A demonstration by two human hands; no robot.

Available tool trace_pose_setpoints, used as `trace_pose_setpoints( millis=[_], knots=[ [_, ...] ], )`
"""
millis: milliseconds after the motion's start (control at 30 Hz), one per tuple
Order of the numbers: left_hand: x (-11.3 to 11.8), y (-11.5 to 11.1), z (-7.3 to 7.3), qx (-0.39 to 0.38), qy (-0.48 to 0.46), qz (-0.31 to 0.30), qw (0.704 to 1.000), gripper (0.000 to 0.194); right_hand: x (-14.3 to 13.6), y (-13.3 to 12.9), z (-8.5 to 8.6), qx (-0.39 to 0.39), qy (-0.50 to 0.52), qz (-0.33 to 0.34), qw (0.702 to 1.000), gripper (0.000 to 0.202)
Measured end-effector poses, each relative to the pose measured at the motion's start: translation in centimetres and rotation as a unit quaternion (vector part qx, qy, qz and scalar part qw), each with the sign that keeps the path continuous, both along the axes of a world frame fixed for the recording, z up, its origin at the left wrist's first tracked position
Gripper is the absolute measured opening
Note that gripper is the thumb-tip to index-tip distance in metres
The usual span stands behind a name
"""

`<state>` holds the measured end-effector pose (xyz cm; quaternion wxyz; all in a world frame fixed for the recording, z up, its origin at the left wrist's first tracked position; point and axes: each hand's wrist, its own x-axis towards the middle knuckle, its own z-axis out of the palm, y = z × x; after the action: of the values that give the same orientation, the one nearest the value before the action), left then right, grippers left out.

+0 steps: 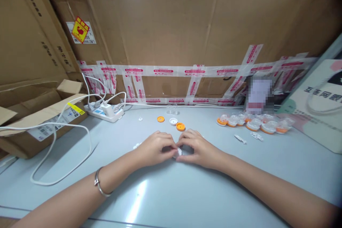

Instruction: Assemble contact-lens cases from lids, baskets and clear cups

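Two bare hands at work, mid-worktop. Left hand (160, 146): fingers curled, thumb and fingertips pinching a small white piece (179, 152) from its left side. Right hand (199, 149): thumb and forefinger closed on the same piece from the right. Piece mostly hidden by fingers; its full shape cannot be told. Silver bracelet (97, 181) on the left wrist.

Just beyond the hands, on the pale worktop (165, 192): orange disc (180, 127), white disc (173, 122) beside it, orange ring (160, 119) a little left. Farther, near the far edge, clear pieces (171, 109), outlines faint. Small white part (140, 118) lies left of the orange ring; white bits (137, 146) show beside the left hand.

Right side: cluster of clear-topped pieces (253, 124), bases orange or white. Nearer, two flat white parts (240, 139), lying apart. Printed panel (320, 103) leans at far right; pixelated patch left of it, contents unreadable.

Left side: open cardboard box (40, 121), power strip (108, 113) with plugs in, white cable (89, 142) looped on the worktop. Large carton (165, 25) spans the far side, with pink-and-white tape (171, 71) across its lower part.
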<state>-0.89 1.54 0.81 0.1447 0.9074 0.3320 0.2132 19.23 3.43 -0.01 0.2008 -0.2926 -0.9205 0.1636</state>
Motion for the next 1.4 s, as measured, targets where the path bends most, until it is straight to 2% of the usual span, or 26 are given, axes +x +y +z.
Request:
trace_pose_setpoints(
  millis=[100, 267, 367, 433, 533, 700, 933, 1067, 1167, 1267, 1400],
  knots=[
    [0.3, 0.1, -0.1, -0.050, -0.040, 0.015, 0.998, 0.008, -0.1, 0.0, -0.1, 0.000, -0.002, 0.000, 1.000, 0.028],
    [0.6, -0.2, -0.5, -0.105, -0.049, 0.050, 0.992, 0.005, -0.2, 0.0, -0.3, 0.004, -0.006, 0.000, 1.000, 0.027],
    [0.5, -0.3, -0.4, -0.114, -0.053, 0.068, 0.990, 0.006, -0.3, -0.1, -0.3, 0.006, -0.006, -0.002, 1.000, 0.025],
    [0.1, -0.3, -0.1, -0.114, -0.062, 0.059, 0.990, 0.010, -0.3, -0.1, -0.2, 0.005, -0.004, -0.002, 1.000, 0.026],
    [-0.9, -0.1, 0.7, -0.103, -0.052, 0.023, 0.993, 0.016, -0.2, 0.0, -0.2, -0.004, 0.010, -0.005, 1.000, 0.027],
    [-2.1, 0.4, 1.3, -0.057, 0.032, -0.039, 0.997, 0.018, -0.1, 0.2, -0.2, -0.033, 0.035, -0.007, 0.999, 0.024],
    [-2.0, 0.3, 0.8, 0.005, 0.072, -0.036, 0.997, 0.023, -0.1, 0.3, -0.7, -0.038, 0.085, -0.016, 0.996, 0.021],
    [-2.0, 0.3, 0.7, 0.008, 0.092, -0.028, 0.995, 0.023, -0.2, 0.2, -0.9, -0.055, 0.094, -0.024, 0.994, 0.015],
    [-2.0, 0.3, 0.8, 0.006, 0.102, -0.033, 0.994, 0.023, -0.2, 0.1, -0.7, -0.085, 0.100, -0.026, 0.991, 0.019],
    [-1.9, 0.2, 0.8, 0.021, 0.101, -0.027, 0.994, 0.023, -0.4, 0.0, -0.4, -0.109, 0.109, -0.051, 0.987, 0.022],
    [-1.7, 0.2, 0.8, 0.034, 0.070, -0.024, 0.997, 0.024, -0.5, -0.1, -0.4, -0.126, 0.114, -0.073, 0.983, 0.016]
  ],
)
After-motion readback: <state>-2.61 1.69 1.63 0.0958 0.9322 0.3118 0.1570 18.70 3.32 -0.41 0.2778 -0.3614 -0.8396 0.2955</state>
